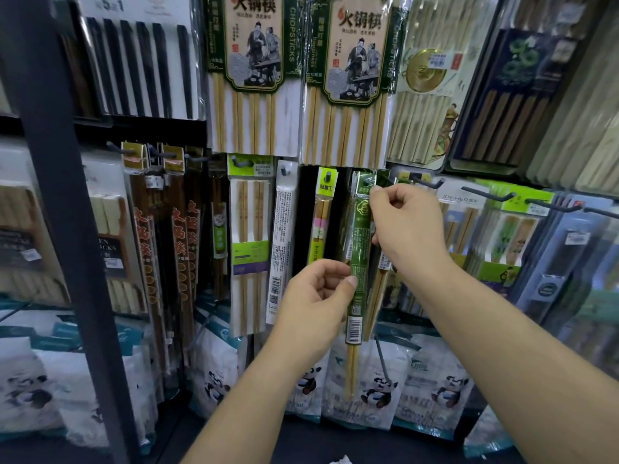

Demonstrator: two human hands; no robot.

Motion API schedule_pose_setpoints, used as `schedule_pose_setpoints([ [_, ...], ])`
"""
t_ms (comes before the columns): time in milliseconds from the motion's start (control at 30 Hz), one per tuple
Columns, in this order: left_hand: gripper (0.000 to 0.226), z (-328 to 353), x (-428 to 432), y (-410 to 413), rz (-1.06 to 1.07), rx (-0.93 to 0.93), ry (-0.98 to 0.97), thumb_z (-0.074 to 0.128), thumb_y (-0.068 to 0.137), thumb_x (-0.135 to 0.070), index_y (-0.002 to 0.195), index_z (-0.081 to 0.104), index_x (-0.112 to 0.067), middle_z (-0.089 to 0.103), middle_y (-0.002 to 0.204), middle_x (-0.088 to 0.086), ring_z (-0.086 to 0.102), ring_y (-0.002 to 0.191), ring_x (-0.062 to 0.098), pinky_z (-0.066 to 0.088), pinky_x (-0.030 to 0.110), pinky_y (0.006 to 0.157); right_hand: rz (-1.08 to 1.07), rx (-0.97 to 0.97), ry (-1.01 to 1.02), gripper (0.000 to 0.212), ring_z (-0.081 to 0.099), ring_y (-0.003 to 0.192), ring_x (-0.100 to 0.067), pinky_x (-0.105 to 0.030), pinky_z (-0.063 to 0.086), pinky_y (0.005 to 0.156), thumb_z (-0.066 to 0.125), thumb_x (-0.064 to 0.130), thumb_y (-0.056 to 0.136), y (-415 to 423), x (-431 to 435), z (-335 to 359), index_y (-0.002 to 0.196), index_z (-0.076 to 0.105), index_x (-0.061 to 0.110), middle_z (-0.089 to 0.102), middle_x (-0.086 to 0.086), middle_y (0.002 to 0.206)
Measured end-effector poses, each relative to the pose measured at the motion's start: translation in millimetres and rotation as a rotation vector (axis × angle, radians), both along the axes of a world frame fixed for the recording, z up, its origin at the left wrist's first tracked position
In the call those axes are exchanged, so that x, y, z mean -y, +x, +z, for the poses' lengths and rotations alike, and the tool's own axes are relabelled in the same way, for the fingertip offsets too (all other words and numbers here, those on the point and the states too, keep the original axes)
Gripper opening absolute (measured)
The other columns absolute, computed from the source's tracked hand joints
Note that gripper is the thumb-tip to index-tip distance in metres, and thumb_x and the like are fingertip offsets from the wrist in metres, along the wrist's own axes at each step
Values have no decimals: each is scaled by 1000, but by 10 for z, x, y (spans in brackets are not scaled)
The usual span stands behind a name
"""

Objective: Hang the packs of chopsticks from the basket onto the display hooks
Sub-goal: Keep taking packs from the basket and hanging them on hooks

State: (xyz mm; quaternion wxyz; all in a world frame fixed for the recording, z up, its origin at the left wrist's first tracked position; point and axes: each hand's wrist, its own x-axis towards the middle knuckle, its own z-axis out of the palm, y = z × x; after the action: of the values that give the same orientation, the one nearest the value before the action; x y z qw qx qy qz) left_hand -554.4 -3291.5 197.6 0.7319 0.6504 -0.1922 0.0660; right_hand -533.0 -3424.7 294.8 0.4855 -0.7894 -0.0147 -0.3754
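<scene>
Head view: a slim green pack of chopsticks (360,249) is being held upright in front of the display by both hands. Its upper part is being pinched at the edge by the right hand (405,226), with the fingers curled and the thumb and forefinger closed just below the hang hole. Its middle is being pinched by the left hand (318,296), with the thumb pressed on the front of the wrapper and the other fingers curled behind it.

Just below the left thumb, a barcode label (354,328) is being shown on the pack. The top of the pack is being kept level with a row of dark hooks. One empty hook (430,185) is sticking out just to the right of the right hand's knuckles. The hole is possibly being lined up with a peg behind it, but that spot is being hidden by the wrapper.

Just left of the left hand, a narrow yellow-green pack (323,212) and a white pack (281,246) are hanging. Above the right hand, large hot-pot chopstick packs (351,78) are being displayed. Under both wrists, panda-printed bags (378,386) are being stocked.
</scene>
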Motion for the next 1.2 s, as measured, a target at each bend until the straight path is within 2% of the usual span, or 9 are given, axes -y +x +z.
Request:
schedule_pose_setpoints([
  [233, 14, -39, -15, -39, 60, 29, 87, 66, 100, -17, 102, 67, -31, 71, 97, -3, 66, 87, 8, 55, 22, 77, -17, 7, -37, 30, 67, 68, -25, -44, 59, 69, 58, 39, 101, -65, -25, -68, 78, 62, 19, 60, 4, 64],
  [400, 30, -81, -49, -94, 134, 103, 292, 58, 103, -36, 132, 53, -41, 56, 133, -19, 55, 118, -7, 45, 22, 101, 38, 32, -48, 7, 60, 70, 1, -14, 48, 60, 59, 31, 100, -205, -1, -397, 94, 58, 35, 64, 12, 83],
  [467, 37, -39, -52, -81, 166, 116, 298, 54, 105, -39, 141, 46, -41, 49, 142, -19, 49, 129, -3, 41, 28, 110, 59, 4, -52, 5, 59, 80, 8, -7, 46, 63, 58, 31, 101, -244, 20, -537, 103, 57, 36, 63, 17, 90],
  [533, 43, 50, -11, -57, 160, 111, 263, 52, 105, -42, 147, 43, -38, 46, 149, -17, 45, 137, 1, 38, 32, 116, 79, -43, -72, 20, 56, 95, 15, -4, 43, 69, 52, 39, 102, -284, 32, -657, 121, 56, 34, 61, 26, 105],
  [667, 64, 302, 148, 96, 118, 68, 237, 44, 96, -58, 153, 38, -30, 45, 155, -9, 43, 141, 7, 35, 36, 119, 235, -132, -36, 62, 40, 130, 12, -14, 32, 102, 30, 64, 97, -285, 19, -836, 153, 34, 39, 41, 29, 143],
  [833, 81, 564, 295, 402, 49, -57, 371, 34, 97, -73, 159, 30, -21, 43, 159, 2, 42, 136, 11, 32, 33, 105, 399, -262, 123, 79, 17, 150, 1, -36, 20, 124, 18, 81, 89, -101, -23, -933, 160, 10, 46, 16, 23, 166],
  [967, 76, 622, 384, 516, -14, -135, 203, 37, 103, -65, 165, 16, -26, 27, 169, -3, 24, 150, 10, 20, 30, 109, 457, -305, 217, 85, 14, 153, -3, -47, 16, 127, 19, 85, 84, 97, -24, -972, 160, 10, 48, 14, 20, 168],
  [1033, 70, 626, 413, 546, -26, -151, 124, 38, 106, -59, 165, 17, -30, 24, 168, -8, 15, 134, -4, 13, 27, 102, 480, -303, 235, 83, 14, 152, 0, -45, 15, 128, 21, 83, 85, 179, -13, -972, 160, 10, 49, 15, 22, 167],
  [1200, 64, 609, 479, 649, -62, -208, 55, 38, 106, -59, 163, 25, -32, 26, 167, -7, 14, 116, -1, 13, 26, 97, 489, -289, 237, 77, 17, 149, 5, -41, 16, 128, 23, 78, 88, 349, 18, -974, 159, 11, 51, 18, 27, 164],
])
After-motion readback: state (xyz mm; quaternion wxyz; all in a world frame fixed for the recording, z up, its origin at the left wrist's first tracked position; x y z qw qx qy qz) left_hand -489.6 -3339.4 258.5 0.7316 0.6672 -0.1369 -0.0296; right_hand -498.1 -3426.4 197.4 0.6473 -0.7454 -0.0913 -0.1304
